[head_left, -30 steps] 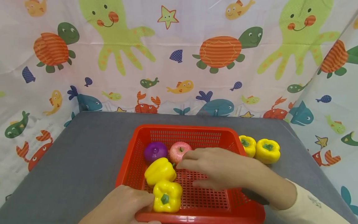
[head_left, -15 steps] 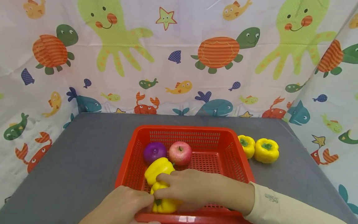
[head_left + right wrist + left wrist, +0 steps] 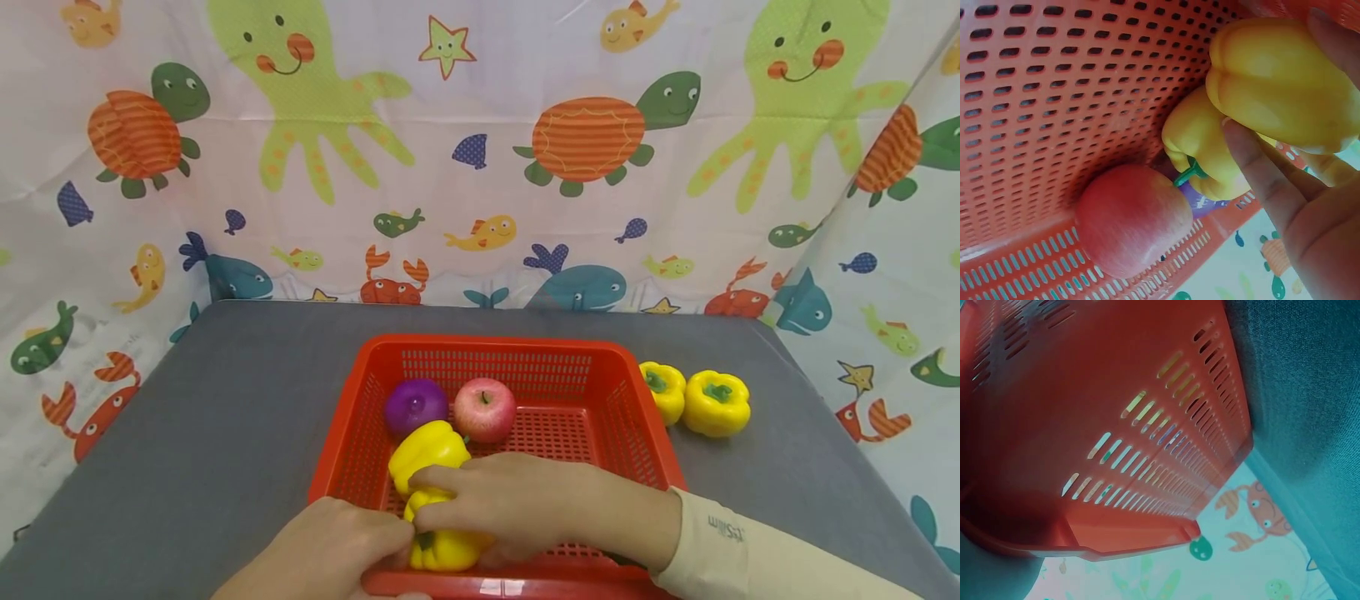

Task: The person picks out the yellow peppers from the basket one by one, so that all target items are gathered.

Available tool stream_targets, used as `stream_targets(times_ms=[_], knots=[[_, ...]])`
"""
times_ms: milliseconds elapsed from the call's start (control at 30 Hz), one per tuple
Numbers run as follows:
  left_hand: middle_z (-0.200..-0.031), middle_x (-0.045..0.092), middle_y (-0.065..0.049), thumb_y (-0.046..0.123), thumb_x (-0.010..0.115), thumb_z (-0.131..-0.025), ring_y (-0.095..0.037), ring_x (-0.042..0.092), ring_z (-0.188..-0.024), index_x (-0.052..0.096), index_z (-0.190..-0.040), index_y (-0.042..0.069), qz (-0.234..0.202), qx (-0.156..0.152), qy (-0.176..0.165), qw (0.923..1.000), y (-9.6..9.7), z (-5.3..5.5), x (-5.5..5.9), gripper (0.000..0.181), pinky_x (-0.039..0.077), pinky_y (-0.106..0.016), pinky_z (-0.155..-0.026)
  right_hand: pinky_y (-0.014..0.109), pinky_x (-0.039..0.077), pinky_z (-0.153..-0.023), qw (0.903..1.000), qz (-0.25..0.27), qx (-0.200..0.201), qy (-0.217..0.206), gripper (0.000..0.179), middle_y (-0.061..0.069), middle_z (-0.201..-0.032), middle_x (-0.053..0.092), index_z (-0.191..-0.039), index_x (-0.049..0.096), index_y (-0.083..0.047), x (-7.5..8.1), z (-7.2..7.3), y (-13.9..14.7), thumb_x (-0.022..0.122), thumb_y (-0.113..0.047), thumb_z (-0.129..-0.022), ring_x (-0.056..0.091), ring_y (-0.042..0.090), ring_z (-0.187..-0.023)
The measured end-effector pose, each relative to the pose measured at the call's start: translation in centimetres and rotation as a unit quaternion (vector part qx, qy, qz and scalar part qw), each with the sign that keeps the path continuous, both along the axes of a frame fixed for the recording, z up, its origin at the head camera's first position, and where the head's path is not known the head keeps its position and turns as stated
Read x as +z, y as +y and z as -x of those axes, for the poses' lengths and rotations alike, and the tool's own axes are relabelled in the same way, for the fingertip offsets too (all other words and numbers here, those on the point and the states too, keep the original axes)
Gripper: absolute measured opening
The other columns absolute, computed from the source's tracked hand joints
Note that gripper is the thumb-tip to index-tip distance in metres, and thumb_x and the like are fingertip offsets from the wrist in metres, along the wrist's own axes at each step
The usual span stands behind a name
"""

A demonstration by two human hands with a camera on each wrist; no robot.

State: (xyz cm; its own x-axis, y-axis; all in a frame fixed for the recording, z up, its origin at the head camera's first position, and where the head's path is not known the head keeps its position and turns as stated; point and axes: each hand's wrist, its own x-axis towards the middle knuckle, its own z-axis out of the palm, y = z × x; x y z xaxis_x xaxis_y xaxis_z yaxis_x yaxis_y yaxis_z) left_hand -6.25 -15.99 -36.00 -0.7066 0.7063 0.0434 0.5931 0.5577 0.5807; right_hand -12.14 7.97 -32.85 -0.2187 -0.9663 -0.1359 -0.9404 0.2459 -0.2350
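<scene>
My right hand reaches into the red basket and grips a yellow bell pepper in the front left corner. In the right wrist view the fingers and thumb lie around that yellow pepper. Just behind it lies a second yellow bell pepper, tipped on its side. A pink-red apple and a shiny purple round thing sit farther back inside. My left hand holds the basket's front left rim. The left wrist view shows the basket's slotted outer wall.
Two more yellow bell peppers, a nearer one and one partly behind the rim, stand on the grey table right of the basket. A curtain with printed sea animals encloses the back and sides.
My right hand has moved left and toward me, from above the basket's middle onto the front yellow bell pepper, which has turned slightly. The left hand stays on the rim.
</scene>
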Motion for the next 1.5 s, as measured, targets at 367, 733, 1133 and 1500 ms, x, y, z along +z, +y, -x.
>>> stream_targets(times_ms=[367,733,1133,1500], knots=[[-0.068,0.046,0.030,0.065,0.063,-0.088,0.008,0.045,-0.056,0.054,-0.082,0.032,0.008,-0.012,0.032,0.9994,-0.1,0.2,-0.3,0.034,0.040,-0.013,-0.053,0.009,0.042,-0.075,0.9997,0.010,0.019,0.015,0.055,-0.009,-0.125,0.048,-0.126,0.053,-0.031,-0.2,0.3,0.0,0.085,-0.036,-0.081,0.050,0.001,-0.090],[-0.073,0.051,0.031,0.063,0.064,-0.088,0.011,0.050,-0.060,0.060,-0.089,0.034,-0.021,-0.008,0.018,0.9996,0.0,0.0,-0.3,0.030,0.045,-0.012,-0.058,0.010,0.040,-0.070,0.9990,0.000,0.017,0.043,0.049,-0.009,-0.116,0.050,-0.120,0.056,-0.030,0.4,0.5,0.6,0.085,-0.035,-0.081,0.048,0.001,-0.080],[-0.072,0.054,0.030,0.062,0.067,-0.087,0.009,0.053,-0.060,0.060,-0.090,0.035,-0.023,0.000,-0.028,0.9993,0.1,-0.2,0.0,0.028,0.048,-0.015,-0.058,0.010,0.041,-0.067,0.9993,0.021,-0.004,0.032,0.054,-0.009,-0.119,0.048,-0.124,0.051,-0.032,1.1,0.1,1.6,0.084,-0.037,-0.081,0.049,0.001,-0.086],[-0.069,0.050,0.030,0.061,0.068,-0.086,0.009,0.050,-0.057,0.058,-0.085,0.034,-0.019,-0.001,-0.008,0.9998,0.1,-0.1,0.0,0.029,0.047,-0.015,-0.056,0.008,0.041,-0.071,0.9972,0.063,-0.018,0.036,0.048,-0.003,-0.129,0.049,-0.122,0.054,-0.030,2.2,-0.4,2.7,0.080,-0.040,-0.084,0.050,0.002,-0.081]])
